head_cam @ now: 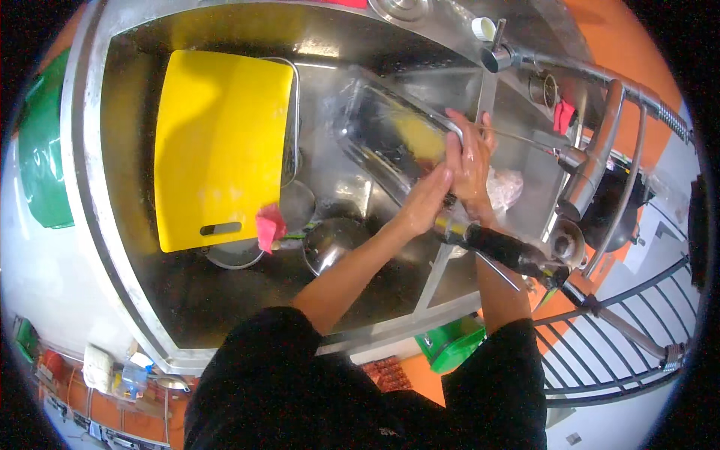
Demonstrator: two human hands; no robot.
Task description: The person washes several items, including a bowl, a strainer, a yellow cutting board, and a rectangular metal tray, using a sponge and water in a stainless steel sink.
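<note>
A clear rectangular container (388, 129) is tilted above the steel sink basin (394, 281), its surface wet and reflecting yellow. My right hand (471, 154) grips its right end, fingers spread over the rim. Beside it, my left hand (424, 199) presses on the container's near right edge, its fingertips touching my right hand. A thin stream of water runs from the steel faucet (574, 157) to my right hand. Under the hands, the black handle of a spray hose (500, 244) crosses in front of my right wrist. Crumpled clear plastic (503, 188) lies just beyond that wrist.
A yellow cutting board (222, 152) leans in the left of the basin, with a pink cloth (271, 228) at its corner. Metal bowls (334, 242) sit nearby. A steel divider (433, 278) separates the basins. Faucet pipes (616, 118) stand on the right.
</note>
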